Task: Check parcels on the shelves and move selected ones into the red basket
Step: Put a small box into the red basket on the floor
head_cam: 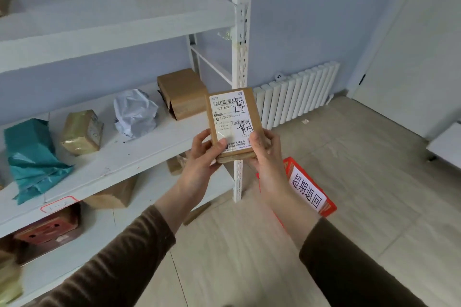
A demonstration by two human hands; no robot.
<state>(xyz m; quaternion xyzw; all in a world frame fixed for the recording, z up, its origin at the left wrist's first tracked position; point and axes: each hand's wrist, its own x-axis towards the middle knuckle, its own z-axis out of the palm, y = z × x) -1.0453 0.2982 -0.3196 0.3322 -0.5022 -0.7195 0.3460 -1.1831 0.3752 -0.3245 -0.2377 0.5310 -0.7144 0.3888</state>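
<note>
Now we hold a small brown parcel [233, 122] label-up, left hand [202, 157] and right hand [265, 154] grasping its near end, thumbs covering the label's lower print. Beyond our right wrist the red basket [324, 203] lies largely hidden.

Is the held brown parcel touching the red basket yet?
Apart. The head view shows the brown parcel held up by the left hand and right hand, clearly above the red basket on the floor.
</note>
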